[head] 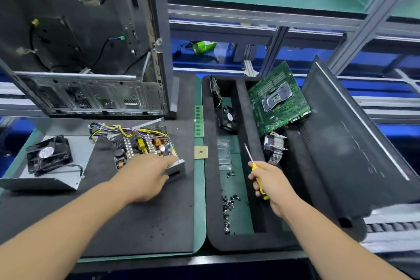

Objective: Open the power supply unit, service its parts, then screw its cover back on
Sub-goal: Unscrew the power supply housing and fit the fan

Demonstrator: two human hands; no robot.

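The opened grey metal power supply unit (145, 143), its circuit board exposed, is steadied at its near corner under the left hand (145, 177), while a yellow-handled screwdriver (254, 170) is gripped ready in the right hand (272, 184) alongside.

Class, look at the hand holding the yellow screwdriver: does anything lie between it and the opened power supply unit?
Only low things: the black foam tray's wall and a gold square processor chip lying flat. Nothing tall blocks the right hand from the opened power supply unit.
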